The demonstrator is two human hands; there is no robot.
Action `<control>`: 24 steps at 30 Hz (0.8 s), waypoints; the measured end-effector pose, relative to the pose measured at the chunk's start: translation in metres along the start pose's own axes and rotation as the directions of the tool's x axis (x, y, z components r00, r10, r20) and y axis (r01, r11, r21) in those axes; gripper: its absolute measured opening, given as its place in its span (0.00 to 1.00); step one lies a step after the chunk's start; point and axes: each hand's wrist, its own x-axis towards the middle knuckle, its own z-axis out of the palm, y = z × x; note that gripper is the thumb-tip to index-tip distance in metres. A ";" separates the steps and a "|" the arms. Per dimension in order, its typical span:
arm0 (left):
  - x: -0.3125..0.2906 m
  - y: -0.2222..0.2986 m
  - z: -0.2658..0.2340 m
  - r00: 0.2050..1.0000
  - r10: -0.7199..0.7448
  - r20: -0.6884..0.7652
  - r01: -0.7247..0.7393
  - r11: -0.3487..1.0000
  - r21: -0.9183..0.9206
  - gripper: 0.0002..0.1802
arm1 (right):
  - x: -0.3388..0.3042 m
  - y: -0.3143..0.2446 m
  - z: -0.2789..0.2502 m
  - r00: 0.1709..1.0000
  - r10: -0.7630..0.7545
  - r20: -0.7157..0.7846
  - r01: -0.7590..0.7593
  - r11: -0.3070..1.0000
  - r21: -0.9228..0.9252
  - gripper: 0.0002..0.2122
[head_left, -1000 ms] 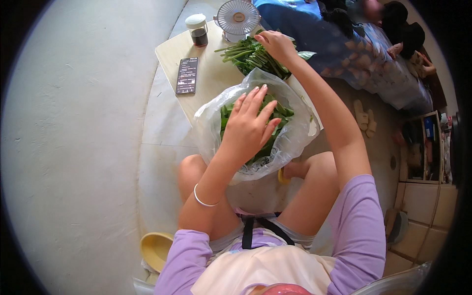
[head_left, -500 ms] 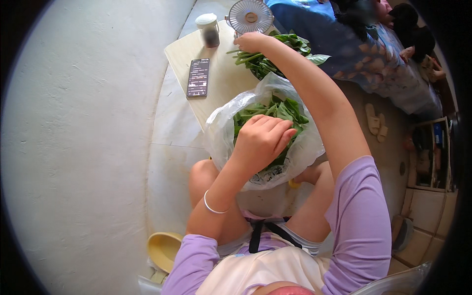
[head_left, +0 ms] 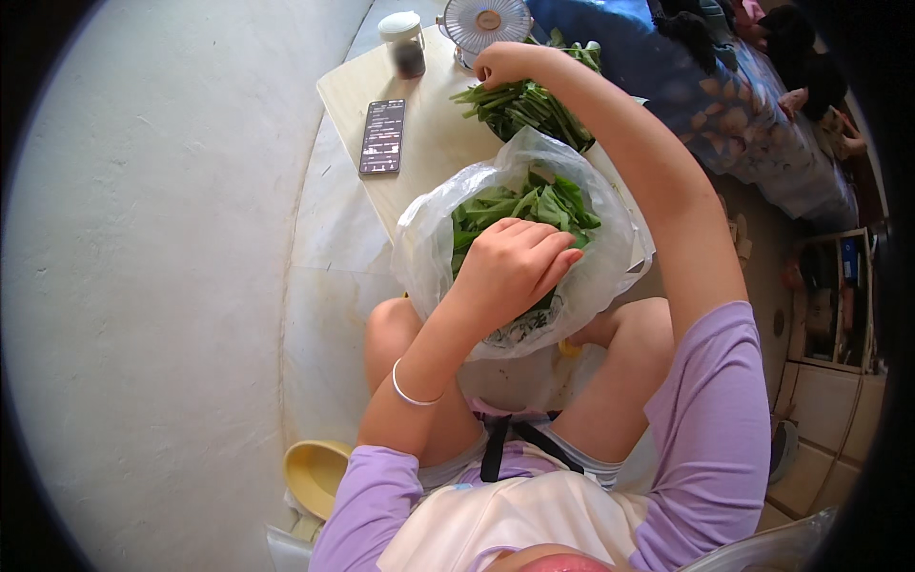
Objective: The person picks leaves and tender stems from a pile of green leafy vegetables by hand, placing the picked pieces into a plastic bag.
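Phone [head_left: 382, 138]: lines of light text [head_left: 383, 126]. Plastic bag [head_left: 615, 234]: dark print [head_left: 518, 330], leaves [head_left: 548, 203] inside. Lidded jar [head_left: 404, 38]: dark contents [head_left: 410, 63]. We have left hand [head_left: 519, 265] over leaves, right hand [head_left: 505, 65] at stemmed bunch [head_left: 534, 110] on table [head_left: 437, 124]; fingers curled, we can't tell grip.

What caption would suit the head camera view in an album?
Left fingers over green leaves in a translucent plastic bag; right fingers at leafy stems near a small fan.

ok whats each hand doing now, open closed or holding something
Left hand: curled over the plastic bag; grip hidden.
Right hand: curled by the leafy greens' stems; can't tell whether it's holding any.
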 end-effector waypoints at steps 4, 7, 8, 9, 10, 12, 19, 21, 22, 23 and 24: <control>-0.002 -0.002 0.000 1.000 -0.008 0.021 0.007 1.000 0.013 0.08 | -0.010 0.006 -0.012 0.992 0.125 0.018 -0.126 0.957 0.263 0.15; 0.005 0.004 0.005 1.000 0.004 0.018 -0.003 0.999 -0.050 0.08 | -0.037 0.043 -0.010 0.973 0.215 0.080 -0.220 0.974 0.052 0.14; 0.003 0.003 0.004 1.000 -0.001 0.017 0.002 0.999 -0.046 0.08 | -0.047 0.046 -0.003 0.996 0.087 0.020 -0.088 0.996 0.033 0.13; 0.001 0.002 0.003 1.000 -0.009 0.026 0.010 0.999 -0.039 0.08 | -0.049 0.039 0.004 0.995 0.098 0.020 -0.099 0.994 0.045 0.12; -0.001 0.001 0.002 0.999 -0.017 0.035 0.018 0.999 -0.031 0.08 | -0.049 0.033 0.009 0.994 0.100 -0.043 -0.097 0.993 0.070 0.12; -0.004 -0.001 0.000 0.999 -0.022 0.032 0.023 1.000 -0.014 0.08 | -0.050 0.021 0.017 0.990 0.101 -0.103 -0.091 0.991 0.102 0.12; 0.002 0.003 0.013 1.000 0.029 0.005 -0.029 0.999 -0.041 0.08 | -0.070 0.060 0.022 0.854 0.339 -0.396 -0.203 0.916 0.346 0.14; 0.005 0.005 0.016 0.999 0.037 0.001 -0.037 0.998 -0.053 0.09 | -0.088 0.068 0.008 0.840 0.408 -0.359 -0.252 0.877 0.408 0.14; 0.009 0.008 0.019 0.999 0.046 -0.004 -0.046 0.997 -0.063 0.09 | -0.101 0.075 0.006 0.804 0.376 -0.461 -0.224 0.909 0.351 0.13; -0.006 -0.003 0.004 1.000 -0.008 0.006 0.008 1.000 -0.006 0.09 | -0.079 0.013 -0.010 0.789 0.294 -0.539 -0.102 0.928 0.357 0.09; -0.006 -0.002 0.002 1.000 -0.014 0.009 0.014 1.000 -0.002 0.09 | -0.093 0.001 -0.024 0.785 0.335 -0.521 -0.120 0.907 0.403 0.10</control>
